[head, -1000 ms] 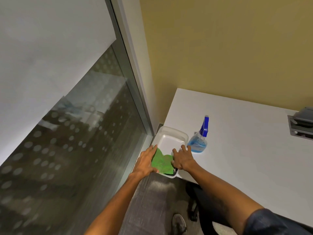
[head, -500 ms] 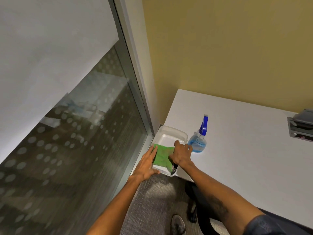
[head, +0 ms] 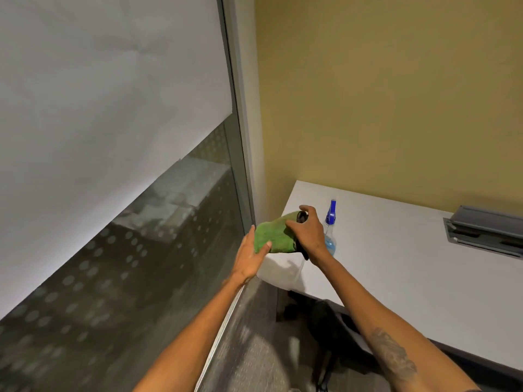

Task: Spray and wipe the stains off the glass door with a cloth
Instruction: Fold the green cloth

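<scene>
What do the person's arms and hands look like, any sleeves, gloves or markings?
Both forearms are bare to the frame's bottom edge, with no sleeve in view. The left hand and right hand wear no gloves; no rings or watch show. The right forearm carries a dark tattoo on its upper side. The left forearm shows no marking.

Both hands raised on the cloth

Right hand (head: 307, 236) curls over the green cloth (head: 273, 234) from above, grip closed on it; left hand (head: 250, 256) cups its near edge, thumb on top, both forearms outstretched.
</scene>
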